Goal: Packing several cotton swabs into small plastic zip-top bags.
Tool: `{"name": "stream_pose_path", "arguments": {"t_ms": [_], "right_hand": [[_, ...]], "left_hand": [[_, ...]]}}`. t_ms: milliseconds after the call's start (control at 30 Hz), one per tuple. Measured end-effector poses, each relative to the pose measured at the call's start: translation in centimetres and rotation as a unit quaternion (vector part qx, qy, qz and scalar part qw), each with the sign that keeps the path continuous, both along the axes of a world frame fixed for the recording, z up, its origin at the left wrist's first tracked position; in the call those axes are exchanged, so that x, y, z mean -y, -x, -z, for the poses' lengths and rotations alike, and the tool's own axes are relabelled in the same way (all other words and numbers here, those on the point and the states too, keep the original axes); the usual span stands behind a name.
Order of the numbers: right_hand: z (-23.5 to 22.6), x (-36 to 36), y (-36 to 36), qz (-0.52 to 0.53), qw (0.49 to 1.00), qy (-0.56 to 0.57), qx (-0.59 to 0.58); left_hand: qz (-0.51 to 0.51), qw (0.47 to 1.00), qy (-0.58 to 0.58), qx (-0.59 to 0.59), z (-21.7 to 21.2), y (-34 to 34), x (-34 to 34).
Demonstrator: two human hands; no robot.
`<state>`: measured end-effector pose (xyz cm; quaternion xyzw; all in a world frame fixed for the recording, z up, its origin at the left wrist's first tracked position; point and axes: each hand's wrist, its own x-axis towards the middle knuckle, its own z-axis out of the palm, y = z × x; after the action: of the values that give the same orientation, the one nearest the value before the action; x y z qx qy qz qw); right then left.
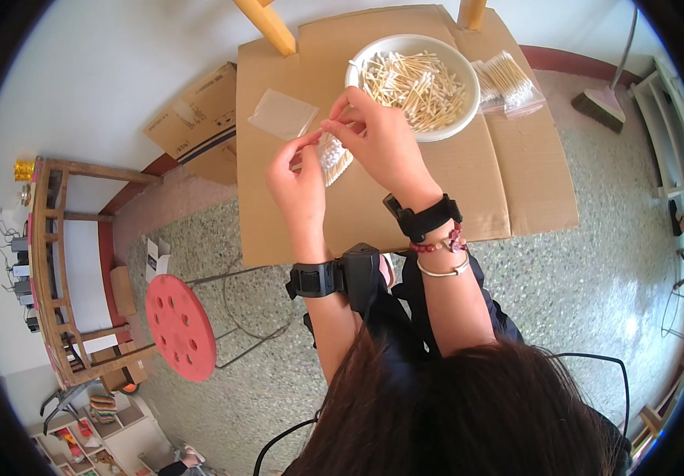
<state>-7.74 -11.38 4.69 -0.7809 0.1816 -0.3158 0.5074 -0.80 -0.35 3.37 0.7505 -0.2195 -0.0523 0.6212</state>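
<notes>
Between my hands is a bundle of cotton swabs, white tips toward my fingers, in what looks like a small clear bag. My left hand is closed in a pinch at the bag's upper left edge. Its thumb and forefinger meet close to those of my right hand, which pinches the same upper edge from the right. The thin film is hard to see there. Beyond my right hand stands a round white bowl heaped with loose cotton swabs. A flat clear plastic bag lies past my left hand.
Filled bags of cotton swabs lie right of the bowl on the cardboard-covered table. A red round stool stands at left, near a wooden frame. A broom leans at far right; a cardboard box rests by the wall.
</notes>
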Motion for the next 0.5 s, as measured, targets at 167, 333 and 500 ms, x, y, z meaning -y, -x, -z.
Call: {"name": "stream_pose_path", "arguments": {"t_ms": [167,333,500], "right_hand": [[0.62,-0.13,-0.17,0.006,0.999,0.047,-0.016],[0.55,-0.16,-0.11,0.003,0.998,0.058,-0.018],[0.88,-0.16,0.00,-0.004,0.998,0.056,-0.012]], "left_hand": [[-0.009,1.000,-0.021,0.009,0.01,-0.03,0.03],[-0.003,1.000,-0.016,0.008,-0.16,0.12,0.14],[-0.002,1.000,-0.023,0.007,-0.18,0.16,0.25]]}}
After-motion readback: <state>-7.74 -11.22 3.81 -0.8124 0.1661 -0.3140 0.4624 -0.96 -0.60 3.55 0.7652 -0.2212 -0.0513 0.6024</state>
